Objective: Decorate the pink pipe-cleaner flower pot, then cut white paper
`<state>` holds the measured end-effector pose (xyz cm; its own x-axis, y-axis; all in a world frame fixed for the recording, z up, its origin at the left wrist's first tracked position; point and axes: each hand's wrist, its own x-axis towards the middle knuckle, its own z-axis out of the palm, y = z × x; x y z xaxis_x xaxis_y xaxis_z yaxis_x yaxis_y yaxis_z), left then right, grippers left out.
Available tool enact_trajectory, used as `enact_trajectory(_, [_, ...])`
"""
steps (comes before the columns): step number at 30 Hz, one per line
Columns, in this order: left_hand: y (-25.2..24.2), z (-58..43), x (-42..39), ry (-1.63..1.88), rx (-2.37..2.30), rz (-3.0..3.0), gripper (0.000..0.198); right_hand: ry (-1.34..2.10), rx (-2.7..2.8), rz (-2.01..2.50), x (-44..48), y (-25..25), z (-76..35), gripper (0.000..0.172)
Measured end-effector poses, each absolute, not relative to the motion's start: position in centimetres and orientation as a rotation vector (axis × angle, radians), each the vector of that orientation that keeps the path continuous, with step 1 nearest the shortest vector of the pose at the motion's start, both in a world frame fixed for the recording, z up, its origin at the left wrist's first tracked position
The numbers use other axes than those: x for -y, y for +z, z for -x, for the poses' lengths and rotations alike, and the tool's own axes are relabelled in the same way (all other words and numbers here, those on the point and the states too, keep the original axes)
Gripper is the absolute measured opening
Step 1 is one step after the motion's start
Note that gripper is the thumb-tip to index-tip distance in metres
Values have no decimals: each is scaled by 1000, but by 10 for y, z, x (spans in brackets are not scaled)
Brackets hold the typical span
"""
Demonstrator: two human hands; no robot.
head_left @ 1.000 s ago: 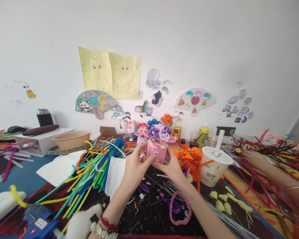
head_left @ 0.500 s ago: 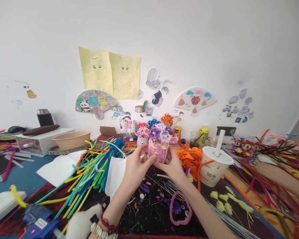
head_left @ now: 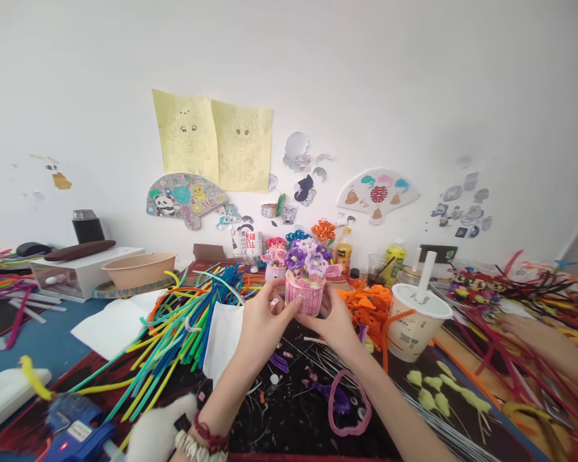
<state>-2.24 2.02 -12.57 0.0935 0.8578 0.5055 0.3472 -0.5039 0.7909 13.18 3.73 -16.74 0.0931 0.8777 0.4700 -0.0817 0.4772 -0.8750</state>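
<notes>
Both of my hands hold a small pink ribbed pot (head_left: 304, 296) topped with purple pipe-cleaner flowers (head_left: 307, 256), lifted a little above the black mat (head_left: 289, 410). My left hand (head_left: 261, 326) grips the pot's left side with fingers curled round it. My right hand (head_left: 336, 321) cups the right side. A second small pink flower pot (head_left: 274, 256) stands just behind.
A sheaf of coloured pipe cleaners (head_left: 183, 327) lies to the left, a blue glue gun (head_left: 77, 430) at the lower left. An orange pipe-cleaner pile (head_left: 368, 301) and a lidded drink cup with straw (head_left: 414, 321) stand right. Another person's hand (head_left: 534, 333) rests at the far right.
My hands and the pot have barely moved. The other person's hand at the right has drawn back and down along the table.
</notes>
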Motion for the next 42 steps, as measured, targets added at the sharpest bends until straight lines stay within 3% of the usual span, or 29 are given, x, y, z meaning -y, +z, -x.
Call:
enact_trajectory(22, [-124, 23, -21, 1408, -1175, -1867, 43, 938, 1231, 807, -32, -162, -129, 73])
enact_trajectory(34, [-128, 24, -27, 1356, -1246, -1866, 31, 1042, 1122, 823, -38, -164, -136, 55])
enact_trajectory(42, [-135, 22, -26, 1294, -1292, -1989, 43, 1061, 1166, 754, -39, -168, -135, 57])
